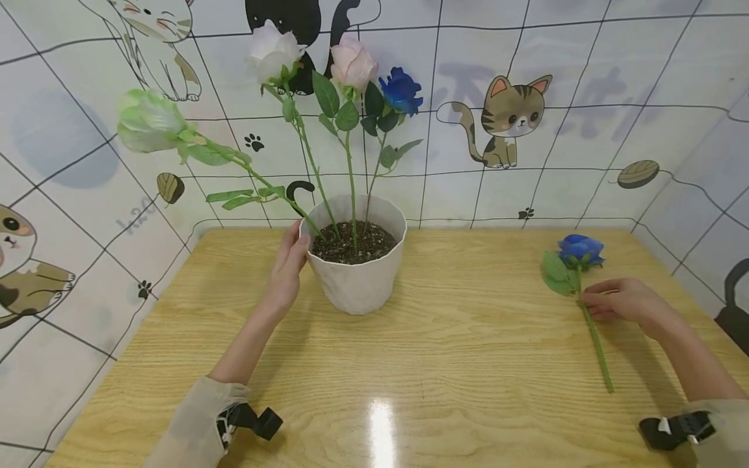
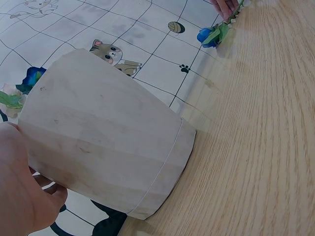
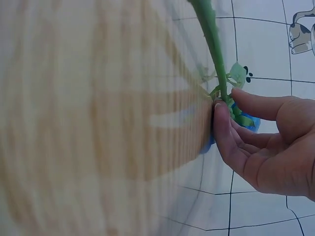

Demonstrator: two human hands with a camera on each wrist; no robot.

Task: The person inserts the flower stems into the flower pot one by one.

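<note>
My left hand (image 1: 283,276) holds the left side of a white flower pot (image 1: 359,286), its thumb up at the rim. In the left wrist view, the pot's faceted outer wall (image 2: 103,132) fills the middle, and fingers curl around its side. Dark soil (image 1: 374,248) fills the pot, with four artificial-looking roses upright or leaning in it: white (image 1: 272,55), pink (image 1: 353,64), blue (image 1: 400,91) and pale green (image 1: 151,122). At the right, my right hand (image 1: 629,304) pinches the green stem of a loose blue rose (image 1: 580,249) between thumb and fingers, close over the table.
Both hands work over a light wooden table (image 1: 468,364). Behind it and at both sides hangs a white grid-patterned backdrop (image 1: 585,149) with cartoon cats. A black object (image 1: 736,312) stands at the far right edge. The pale green rose leans far out to the left.
</note>
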